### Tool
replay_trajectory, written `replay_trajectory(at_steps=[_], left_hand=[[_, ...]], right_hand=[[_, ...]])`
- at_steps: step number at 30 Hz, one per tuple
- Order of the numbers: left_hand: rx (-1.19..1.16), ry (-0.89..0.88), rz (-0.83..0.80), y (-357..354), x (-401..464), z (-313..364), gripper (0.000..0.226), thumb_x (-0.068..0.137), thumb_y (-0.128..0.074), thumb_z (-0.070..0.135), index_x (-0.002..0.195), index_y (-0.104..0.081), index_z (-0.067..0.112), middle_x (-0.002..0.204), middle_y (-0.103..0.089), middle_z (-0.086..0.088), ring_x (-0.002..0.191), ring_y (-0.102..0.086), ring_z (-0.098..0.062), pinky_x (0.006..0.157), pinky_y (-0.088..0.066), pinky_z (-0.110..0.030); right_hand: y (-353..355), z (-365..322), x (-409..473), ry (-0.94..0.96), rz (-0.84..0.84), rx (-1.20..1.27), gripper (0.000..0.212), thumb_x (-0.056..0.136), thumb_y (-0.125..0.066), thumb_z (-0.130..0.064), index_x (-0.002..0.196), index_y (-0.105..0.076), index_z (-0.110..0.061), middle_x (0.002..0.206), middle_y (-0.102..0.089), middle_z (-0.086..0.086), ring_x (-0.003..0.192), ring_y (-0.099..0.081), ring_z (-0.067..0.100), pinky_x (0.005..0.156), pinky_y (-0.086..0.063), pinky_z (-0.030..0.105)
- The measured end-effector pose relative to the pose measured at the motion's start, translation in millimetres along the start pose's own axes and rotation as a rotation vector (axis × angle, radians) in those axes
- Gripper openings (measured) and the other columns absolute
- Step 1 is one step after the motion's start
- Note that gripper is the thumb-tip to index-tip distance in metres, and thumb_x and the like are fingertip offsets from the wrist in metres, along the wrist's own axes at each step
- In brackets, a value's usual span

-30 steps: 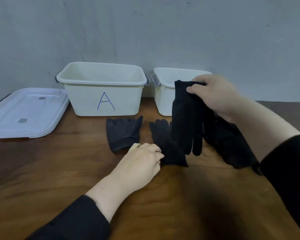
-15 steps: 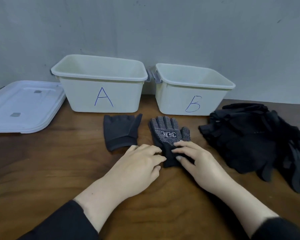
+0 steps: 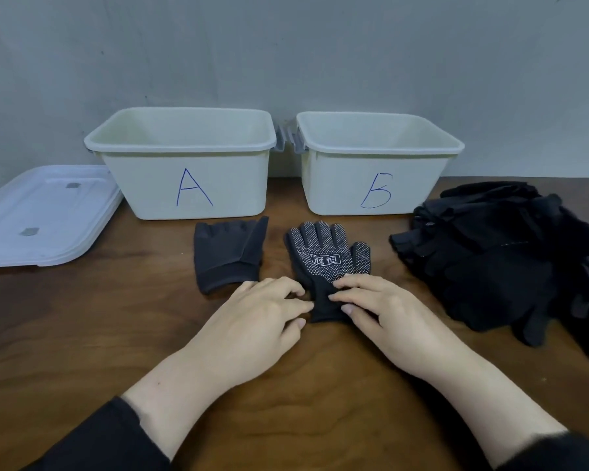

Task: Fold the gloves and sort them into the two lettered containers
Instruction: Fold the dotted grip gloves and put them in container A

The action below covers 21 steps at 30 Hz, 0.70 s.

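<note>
A black glove with white grip dots (image 3: 323,256) lies palm up on the wooden table (image 3: 82,334) in front of container B (image 3: 371,195), fingers pointing at the bins. My left hand (image 3: 259,321) touches the left edge of its cuff with its fingertips. My right hand (image 3: 388,317) rests its fingers and thumb on the cuff's right side. A dark fingerless glove (image 3: 225,256) lies flat in front of container A (image 3: 184,198). Both white bins show nothing inside from this angle.
A heap of several black gloves (image 3: 507,266) fills the table's right side, close to my right wrist. Stacked white lids (image 3: 41,215) lie at the far left. The bins stand against a grey wall.
My right hand has lowered the black glove it held up onto the glove on the table, dotted side up. It then came to the cuff beside my left hand.
</note>
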<state>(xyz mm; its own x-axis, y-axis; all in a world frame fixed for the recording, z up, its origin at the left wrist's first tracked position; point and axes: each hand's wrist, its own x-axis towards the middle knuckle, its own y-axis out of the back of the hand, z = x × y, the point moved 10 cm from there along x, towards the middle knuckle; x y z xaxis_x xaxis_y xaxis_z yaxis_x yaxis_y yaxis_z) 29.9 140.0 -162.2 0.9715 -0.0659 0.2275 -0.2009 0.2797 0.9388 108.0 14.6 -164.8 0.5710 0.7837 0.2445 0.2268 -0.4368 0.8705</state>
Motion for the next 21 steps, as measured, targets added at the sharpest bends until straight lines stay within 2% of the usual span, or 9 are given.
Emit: replay_trajectory(at_steps=[3,4,6,8,10,13,16,21], left_hand=[[-0.047,0.054,0.129,17,1,-4,0.022,0.100,-0.046,0.034,0.112,-0.064,0.032,0.113,-0.056,0.019,0.101,-0.052,-0.002,0.095,-0.045,-0.031],[-0.054,0.061,0.169,21,3,-4,0.021,0.099,-0.047,0.034,0.111,-0.063,0.030,0.113,-0.055,0.018,0.101,-0.051,-0.002,0.093,-0.046,-0.032],[-0.041,0.036,0.151,17,8,2,0.032,0.099,-0.045,0.036,0.127,-0.060,0.029,0.130,-0.051,0.015,0.119,-0.047,-0.005,0.103,-0.040,-0.031],[0.005,-0.032,0.049,2,13,12,0.042,0.101,-0.042,0.040,0.141,-0.053,0.030,0.150,-0.040,0.015,0.139,-0.031,-0.005,0.116,-0.022,-0.030],[0.019,-0.056,-0.027,-9,15,15,0.043,0.103,-0.040,0.044,0.143,-0.050,0.032,0.154,-0.036,0.016,0.144,-0.023,-0.004,0.118,-0.009,-0.028],[0.009,-0.041,-0.032,-7,12,5,0.043,0.102,-0.040,0.048,0.140,-0.054,0.034,0.149,-0.043,0.018,0.138,-0.030,-0.001,0.116,-0.012,-0.027],[-0.016,-0.040,-0.048,-5,11,0,0.044,0.100,-0.044,0.051,0.140,-0.054,0.035,0.148,-0.042,0.021,0.136,-0.031,0.002,0.113,-0.013,-0.024],[-0.013,-0.022,-0.071,-6,16,2,0.059,0.090,-0.044,0.067,0.141,-0.051,0.037,0.141,-0.044,0.024,0.131,-0.033,0.004,0.113,-0.017,-0.024]], right_hand=[[-2,3,0,0.008,-0.052,-0.015,0.037,0.099,-0.053,-0.047,0.132,-0.065,-0.035,0.146,-0.050,-0.024,0.139,-0.036,-0.008,0.122,-0.024,0.030],[-2,4,1,0.006,-0.068,-0.019,0.041,0.097,-0.051,-0.052,0.133,-0.064,-0.036,0.147,-0.048,-0.025,0.142,-0.031,-0.010,0.124,-0.021,0.032],[-1,8,1,0.005,-0.094,-0.020,0.044,0.096,-0.054,-0.054,0.135,-0.062,-0.036,0.149,-0.046,-0.026,0.143,-0.026,-0.013,0.125,-0.016,0.035],[1,11,2,0.014,-0.111,0.003,0.044,0.094,-0.061,-0.051,0.135,-0.063,-0.035,0.147,-0.047,-0.026,0.141,-0.029,-0.011,0.124,-0.019,0.035],[4,14,2,0.028,-0.128,0.024,0.045,0.090,-0.067,-0.051,0.133,-0.064,-0.038,0.140,-0.047,-0.029,0.135,-0.036,-0.005,0.120,-0.027,0.034],[1,20,3,0.032,-0.185,0.039,0.049,0.087,-0.068,-0.054,0.134,-0.062,-0.042,0.133,-0.044,-0.033,0.131,-0.037,-0.004,0.117,-0.029,0.031],[3,21,6,0.043,-0.161,0.027,0.047,0.087,-0.066,-0.054,0.132,-0.063,-0.040,0.130,-0.048,-0.032,0.127,-0.041,-0.004,0.116,-0.029,0.033],[5,10,13,0.100,-0.009,-0.114,0.025,0.092,-0.064,-0.040,0.114,-0.072,-0.032,0.115,-0.060,-0.021,0.110,-0.054,0.004,0.110,-0.037,0.041]])
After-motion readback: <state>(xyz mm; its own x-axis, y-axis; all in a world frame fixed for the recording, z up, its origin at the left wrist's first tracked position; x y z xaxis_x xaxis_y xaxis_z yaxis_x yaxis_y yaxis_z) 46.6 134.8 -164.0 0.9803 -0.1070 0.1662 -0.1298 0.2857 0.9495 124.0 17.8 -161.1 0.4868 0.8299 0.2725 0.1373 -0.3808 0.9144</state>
